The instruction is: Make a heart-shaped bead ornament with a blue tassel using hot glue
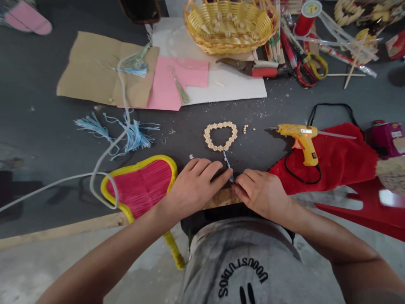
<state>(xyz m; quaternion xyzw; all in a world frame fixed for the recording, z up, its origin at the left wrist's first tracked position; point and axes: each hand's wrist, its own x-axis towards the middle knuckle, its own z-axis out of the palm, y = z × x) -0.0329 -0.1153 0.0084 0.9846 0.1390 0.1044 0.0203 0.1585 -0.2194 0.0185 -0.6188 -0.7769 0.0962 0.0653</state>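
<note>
A heart-shaped ring of small cream beads [220, 136] lies on the dark table. A thin blue thread tassel [228, 166] runs from its lower tip toward me. My left hand [195, 185] and my right hand [260, 193] meet at the near end of that tassel, fingers pinched together on it at the table's front edge. A red heart-shaped fan with yellow trim [141, 186] lies just left of my left hand.
A yellow glue gun [302, 138] rests on red cloth [335, 158] to the right. Blue tassels [126, 135], a white cord [107, 152], brown card [95, 71], pink paper [177, 82], a yellow basket [230, 25], pliers [253, 67] and scissors [308, 67] lie farther back.
</note>
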